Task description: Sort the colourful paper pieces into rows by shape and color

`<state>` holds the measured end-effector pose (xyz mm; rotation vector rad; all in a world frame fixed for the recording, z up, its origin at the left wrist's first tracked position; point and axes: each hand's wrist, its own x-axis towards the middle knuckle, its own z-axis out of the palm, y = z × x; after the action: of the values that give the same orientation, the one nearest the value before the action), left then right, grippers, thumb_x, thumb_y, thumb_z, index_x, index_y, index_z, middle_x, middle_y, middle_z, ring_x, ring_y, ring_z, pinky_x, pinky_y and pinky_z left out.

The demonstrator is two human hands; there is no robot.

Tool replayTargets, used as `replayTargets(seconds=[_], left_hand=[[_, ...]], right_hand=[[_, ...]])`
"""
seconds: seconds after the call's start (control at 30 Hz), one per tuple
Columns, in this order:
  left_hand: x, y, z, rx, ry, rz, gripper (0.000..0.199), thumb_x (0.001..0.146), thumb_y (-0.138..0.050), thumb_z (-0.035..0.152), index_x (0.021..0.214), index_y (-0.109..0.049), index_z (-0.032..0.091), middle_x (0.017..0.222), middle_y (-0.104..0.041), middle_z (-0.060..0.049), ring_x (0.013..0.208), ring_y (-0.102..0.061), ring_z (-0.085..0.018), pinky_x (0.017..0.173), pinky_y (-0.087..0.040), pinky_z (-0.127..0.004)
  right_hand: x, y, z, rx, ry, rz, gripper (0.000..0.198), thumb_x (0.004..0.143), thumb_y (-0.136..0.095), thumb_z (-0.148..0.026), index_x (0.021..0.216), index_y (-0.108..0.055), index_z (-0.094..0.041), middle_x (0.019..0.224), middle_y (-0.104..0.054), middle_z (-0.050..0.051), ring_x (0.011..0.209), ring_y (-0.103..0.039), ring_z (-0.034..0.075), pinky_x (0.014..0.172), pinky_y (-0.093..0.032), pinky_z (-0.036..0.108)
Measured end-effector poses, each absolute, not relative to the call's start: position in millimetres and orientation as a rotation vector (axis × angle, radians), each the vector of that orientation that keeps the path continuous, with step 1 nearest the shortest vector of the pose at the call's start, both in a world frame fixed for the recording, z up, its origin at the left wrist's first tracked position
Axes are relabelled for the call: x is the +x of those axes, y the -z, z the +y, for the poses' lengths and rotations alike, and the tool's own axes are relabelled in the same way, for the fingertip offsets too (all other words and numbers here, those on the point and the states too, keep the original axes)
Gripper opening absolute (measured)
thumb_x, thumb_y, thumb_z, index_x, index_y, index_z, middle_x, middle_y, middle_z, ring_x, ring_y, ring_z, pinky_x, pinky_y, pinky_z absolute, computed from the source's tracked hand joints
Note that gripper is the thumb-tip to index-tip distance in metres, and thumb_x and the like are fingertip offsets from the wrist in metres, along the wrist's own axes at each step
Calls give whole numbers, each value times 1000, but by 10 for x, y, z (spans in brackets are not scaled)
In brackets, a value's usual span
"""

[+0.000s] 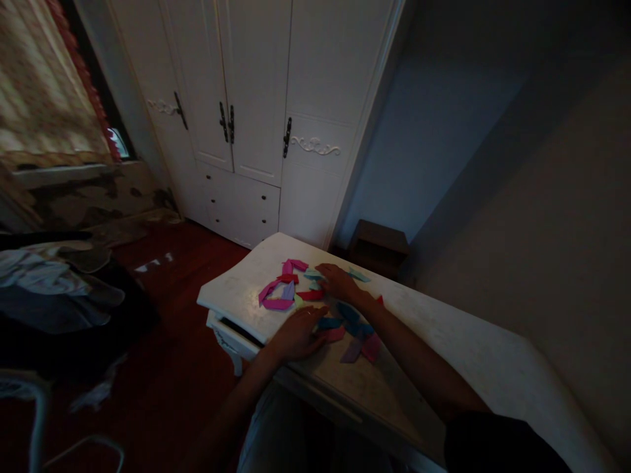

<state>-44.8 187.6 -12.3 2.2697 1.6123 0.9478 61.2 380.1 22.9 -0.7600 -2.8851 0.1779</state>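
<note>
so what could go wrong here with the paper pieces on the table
1. The pink pieces lie close to the table's left edge, so a sweep of the left hand could push them onto the floor.
2. The right hand and forearm lie over several pieces; dragging the arm might crease or scatter them.
3. The room is dim, so similar colours, such as the blue pieces, may be confused.

Both bare arms reach forward from the near edge. The left hand (298,334) lies flat, palm down, fingers together and pointing right. The right hand (338,281) lies farther off, palm down too, fingers stretched to the left (its forearm runs back to a dark short sleeve at the near right). Neither hand grips anything.
</note>
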Motion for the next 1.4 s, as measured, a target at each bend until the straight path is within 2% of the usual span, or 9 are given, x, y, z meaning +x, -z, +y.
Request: replayTargets(seconds=[0.17,0.33,0.5,0.67,0.8,0.9,1.0,1.23,1.4], left_hand=[[-443,88,1878,2248,-962,1634,57,88,-52,36,139,-39,15,127,-58,-14,116,-54,-25,101,-43,-41],[-442,51,1865,2242,-951,1681,56,86,-54,34,138,-40,18,129,-57,-13,118,-53,-26,102,-42,-43],[-430,45,1908,2211,-951,1768,60,85,-56,39,138,-41,16,135,-52,-15,124,-48,-28,106,-38,-45],[-420,68,1959,2291,-936,1780,79,80,-59,54,143,-34,12,142,-43,-20,130,-41,-33,108,-34,-51],[-431,120,1977,2283,-935,1844,83,81,-55,61,143,-33,11,143,-43,-20,132,-40,-34,109,-33,-52],[-437,155,1999,2250,-908,1920,79,84,-52,60,141,-35,7,140,-44,-23,131,-41,-34,110,-31,-53],[-427,143,2013,2269,-869,1945,74,87,-50,56,140,-35,6,139,-46,-24,132,-41,-34,111,-29,-54],[-437,47,1926,2384,-893,1943,60,89,-51,48,137,-40,14,137,-50,-17,136,-36,-32,112,-28,-55],[-309,97,1851,2419,-929,1931,52,90,-52,44,134,-46,16,135,-53,-14,134,-39,-30,112,-31,-54]], right_hand=[[298,-220,3965,-786,-113,-2992,30,87,-53,-19,114,-65,-21,120,-64,9,112,-57,22,95,-41,32],[291,-230,4209,-1040,-2,-2914,26,90,-48,-19,108,-66,-17,109,-67,14,103,-61,23,87,-45,32],[371,-272,4189,-998,-31,-2863,35,93,-48,-26,124,-58,-13,123,-61,17,112,-58,24,95,-43,35],[693,-227,3915,-727,-152,-2899,41,95,-48,-35,129,-55,-14,134,-55,12,126,-48,20,107,-36,33],[1250,-165,3706,-450,-389,-2853,48,92,-50,-45,130,-55,-17,133,-55,14,125,-49,26,105,-39,44],[1708,-116,3578,-457,-485,-2858,57,88,-55,-53,132,-54,-18,135,-54,16,125,-49,29,105,-40,47],[2103,-44,3462,-502,-563,-2837,59,86,-56,-54,135,-51,-21,134,-55,13,126,-49,30,105,-39,48],[2761,135,3316,-746,-574,-2711,62,87,-54,-53,139,-48,-19,140,-50,16,128,-47,31,106,-38,51],[3075,197,3169,-840,-599,-2680,56,91,-50,-49,138,-49,-19,141,-48,15,129,-46,29,108,-37,49]])
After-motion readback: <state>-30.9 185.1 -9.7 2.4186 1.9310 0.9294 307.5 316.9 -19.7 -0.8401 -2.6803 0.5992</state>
